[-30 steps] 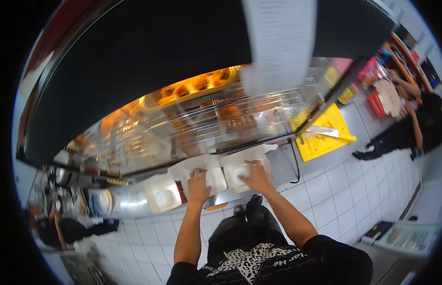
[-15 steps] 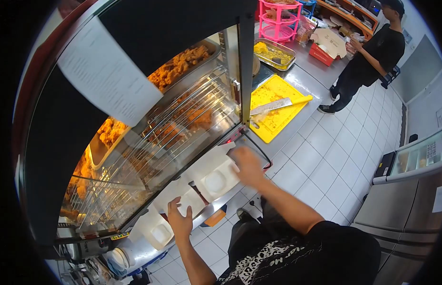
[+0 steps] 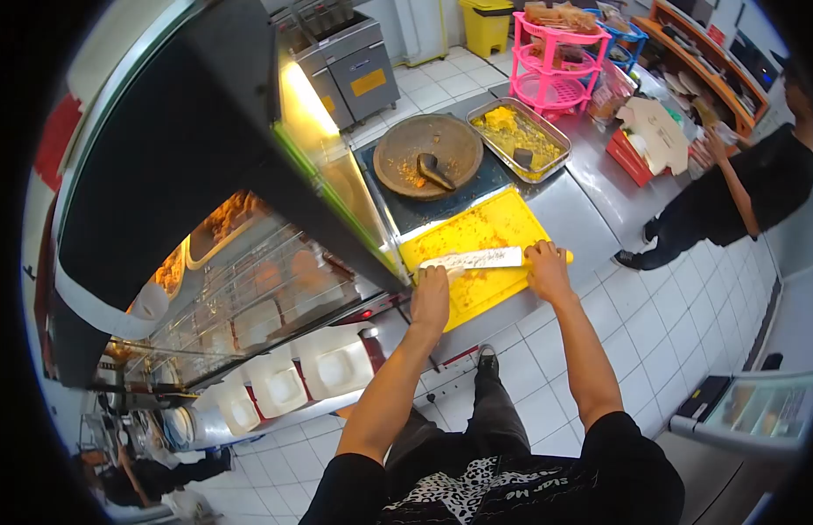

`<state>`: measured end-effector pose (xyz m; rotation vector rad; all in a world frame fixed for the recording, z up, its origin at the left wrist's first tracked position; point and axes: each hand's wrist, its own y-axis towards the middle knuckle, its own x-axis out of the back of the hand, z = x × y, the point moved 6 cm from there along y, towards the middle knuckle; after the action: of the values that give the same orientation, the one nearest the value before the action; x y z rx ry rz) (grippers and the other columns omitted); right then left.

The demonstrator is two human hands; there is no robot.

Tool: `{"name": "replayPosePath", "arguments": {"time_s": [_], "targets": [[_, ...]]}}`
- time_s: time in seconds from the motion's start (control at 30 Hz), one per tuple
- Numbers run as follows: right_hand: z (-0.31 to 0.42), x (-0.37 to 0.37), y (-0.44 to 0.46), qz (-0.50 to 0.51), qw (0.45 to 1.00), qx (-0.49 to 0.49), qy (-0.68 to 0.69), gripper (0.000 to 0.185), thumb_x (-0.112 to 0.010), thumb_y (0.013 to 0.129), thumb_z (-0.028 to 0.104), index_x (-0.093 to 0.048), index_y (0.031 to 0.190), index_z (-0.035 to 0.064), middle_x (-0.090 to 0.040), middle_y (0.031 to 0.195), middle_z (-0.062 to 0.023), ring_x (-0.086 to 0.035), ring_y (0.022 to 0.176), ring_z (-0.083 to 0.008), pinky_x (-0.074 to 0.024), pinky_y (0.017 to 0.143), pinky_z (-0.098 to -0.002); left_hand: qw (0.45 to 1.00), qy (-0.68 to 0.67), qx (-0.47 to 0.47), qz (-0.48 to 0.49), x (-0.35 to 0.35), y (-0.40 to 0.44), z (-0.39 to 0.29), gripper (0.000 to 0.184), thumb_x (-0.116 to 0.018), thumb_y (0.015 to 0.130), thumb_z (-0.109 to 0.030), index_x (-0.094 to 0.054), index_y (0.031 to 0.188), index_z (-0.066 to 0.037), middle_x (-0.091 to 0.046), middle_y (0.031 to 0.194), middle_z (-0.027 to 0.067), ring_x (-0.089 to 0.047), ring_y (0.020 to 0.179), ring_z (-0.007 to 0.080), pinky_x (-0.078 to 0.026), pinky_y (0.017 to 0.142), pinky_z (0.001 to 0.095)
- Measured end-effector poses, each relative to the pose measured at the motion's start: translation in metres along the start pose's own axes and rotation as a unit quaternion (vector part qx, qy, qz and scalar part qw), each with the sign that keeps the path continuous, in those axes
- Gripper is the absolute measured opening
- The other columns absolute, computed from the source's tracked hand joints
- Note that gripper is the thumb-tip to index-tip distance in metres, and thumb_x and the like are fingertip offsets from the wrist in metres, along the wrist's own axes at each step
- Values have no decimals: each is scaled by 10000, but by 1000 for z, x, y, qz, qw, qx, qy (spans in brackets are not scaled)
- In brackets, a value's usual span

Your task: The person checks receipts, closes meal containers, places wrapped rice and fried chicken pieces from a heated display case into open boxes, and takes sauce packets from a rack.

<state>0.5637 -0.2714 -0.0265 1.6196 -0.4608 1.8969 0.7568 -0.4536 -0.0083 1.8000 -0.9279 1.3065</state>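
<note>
A knife (image 3: 485, 259) with a wide, crumb-marked blade is held over the yellow cutting board (image 3: 476, 223). My right hand (image 3: 549, 269) is closed round its yellow handle. At the blade's tip end, my left hand (image 3: 431, 293) has its fingers curled together; what is in them, perhaps something pale and thin, I cannot make out. Orange crumbs cover the board. Behind it is a stone mortar (image 3: 393, 153) with a dark pestle (image 3: 434, 171) lying in it. A metal tray (image 3: 546, 140) of yellow food sits beside the mortar.
To the left is a glass warming cabinet (image 3: 258, 280) with fried food. Open boxes (image 3: 279, 385) with white contents line its front edge. A pink rack (image 3: 555, 66) and a red box (image 3: 632, 157) stand farther back. Another person (image 3: 747, 188) works at the right.
My view has swung right to the board. Both hands have left the open boxes; the right now grips the knife, which lay on the board, and the left is at its tip.
</note>
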Motion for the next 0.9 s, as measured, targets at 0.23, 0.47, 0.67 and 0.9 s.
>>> {"name": "replayPosePath", "arguments": {"time_s": [0.23,0.47,0.67,0.9], "targets": [[-42,-6,19,38,972,66,220,337,-777,710,113,-718,1038,60,-632,1111,-127,-563,1151,-335,-452,986,-455,996,76,56,4,-21,22,8,157,-645,852,6,-616,1002,-28,-668,1008,156,-651,1030,308,-564,889,394],[-75,16,30,-37,983,22,176,390,-802,705,94,-695,1076,36,-622,1102,-144,-573,1090,-359,-477,949,-450,983,-111,141,-38,39,11,-15,75,-641,903,10,-596,959,-11,-687,927,151,-679,911,301,-555,831,376],[38,75,24,-88,922,93,366,532,-871,752,221,-624,1185,38,-617,1103,-151,-603,1047,-361,-484,944,-456,825,-500,250,-84,32,-13,4,91,-673,979,-43,-620,1042,-3,-700,929,93,-677,842,154,-536,768,281],[142,33,29,144,804,61,574,914,-880,777,246,-349,1501,70,-612,1260,-134,-613,1138,-262,-484,989,-431,696,-655,259,-137,28,-24,17,114,-651,1018,-81,-633,1108,-13,-692,958,40,-649,876,104,-519,802,259]]}}
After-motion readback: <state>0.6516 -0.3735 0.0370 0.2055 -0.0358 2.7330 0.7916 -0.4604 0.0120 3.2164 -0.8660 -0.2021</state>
